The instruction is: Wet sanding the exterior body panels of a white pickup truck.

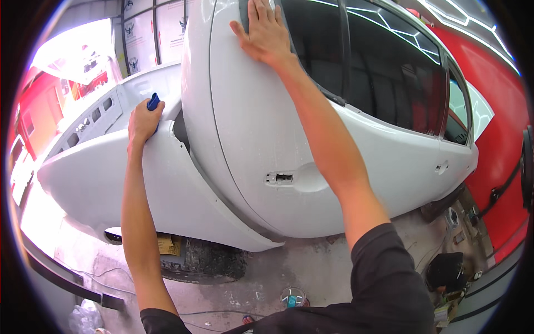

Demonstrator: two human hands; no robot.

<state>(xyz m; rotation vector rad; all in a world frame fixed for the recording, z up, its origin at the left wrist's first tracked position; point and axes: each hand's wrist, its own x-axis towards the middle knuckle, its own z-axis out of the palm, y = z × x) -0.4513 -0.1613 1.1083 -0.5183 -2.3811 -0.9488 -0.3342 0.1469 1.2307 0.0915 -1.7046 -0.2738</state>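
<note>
"How are the fingers standing?"

"The left hand (146,123), at ten o'clock, is gripping a dark blue flat piece (153,102), fingertips partly hiding, by the top edge of a smooth white curved bed panel (94,172). The right hand (266,38), at twelve, is lying flat, thumb spreading, on a glossy white metal door (267,122)."

"And counting?"

"One blue piece is showing; two handle openings (285,178) are gaping, near centre and at three. A rough black rubber tyre (214,259) is resting at seven."
</note>
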